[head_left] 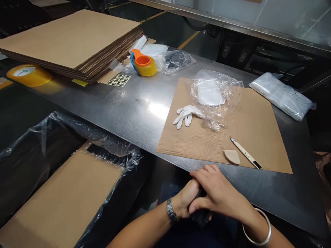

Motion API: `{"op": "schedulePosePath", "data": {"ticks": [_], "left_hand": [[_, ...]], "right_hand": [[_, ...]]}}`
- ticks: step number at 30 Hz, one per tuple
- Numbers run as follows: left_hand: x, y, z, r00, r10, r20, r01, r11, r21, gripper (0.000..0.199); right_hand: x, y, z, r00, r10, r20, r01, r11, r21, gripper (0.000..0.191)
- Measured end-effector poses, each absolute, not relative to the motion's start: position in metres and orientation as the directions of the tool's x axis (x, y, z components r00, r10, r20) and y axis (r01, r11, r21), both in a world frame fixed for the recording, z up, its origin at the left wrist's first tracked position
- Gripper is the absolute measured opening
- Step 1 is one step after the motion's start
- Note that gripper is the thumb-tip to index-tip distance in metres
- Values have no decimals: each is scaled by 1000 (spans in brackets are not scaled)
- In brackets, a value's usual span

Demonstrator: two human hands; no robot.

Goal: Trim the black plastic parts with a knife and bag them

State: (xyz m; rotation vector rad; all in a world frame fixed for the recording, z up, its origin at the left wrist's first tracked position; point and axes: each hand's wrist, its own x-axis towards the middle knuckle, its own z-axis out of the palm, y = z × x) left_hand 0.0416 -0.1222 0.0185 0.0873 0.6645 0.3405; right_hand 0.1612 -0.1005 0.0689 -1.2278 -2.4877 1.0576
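Single head-height view, forward and down across the metal table (124,110)

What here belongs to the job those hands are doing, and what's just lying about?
Seemingly in use:
dark object, held between the left hand and right hand

Apparently just lying about:
white glove
craft knife
orange tape dispenser
yellow tape roll
stacked cardboard

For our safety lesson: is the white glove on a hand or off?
Off: the white glove lies flat and unworn on the cardboard sheet.
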Motion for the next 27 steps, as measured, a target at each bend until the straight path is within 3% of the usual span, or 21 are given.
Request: {"op": "schedulePosePath", "data": {"ticks": [6, 12, 16, 22, 27], "left_hand": [[41, -119, 13, 731, 132, -669, -89, 991, 98, 58], [40, -116, 28, 677, 198, -709, -144, 980, 137, 48], [39, -115, 33, 691, 197, -695, -139, 980, 139, 45], [42, -117, 36, 654, 278, -703, -230, 959, 165, 37], [40, -116, 33, 704, 222, -675, -178, 975, 135, 43]], "right_hand": [[175, -87, 72, -734, 654, -183, 528, 380, -759, 41], [168, -95, 74, -694, 709, -125, 590, 461, -663, 59], [168, -99, 71, -708, 697, -112, 557, 453, -696, 47], [171, -104, 65, -684, 726, -76, 553, 447, -703, 63], [174, -102, 61, -692, 720, -58, 498, 417, -760, 47]]}}
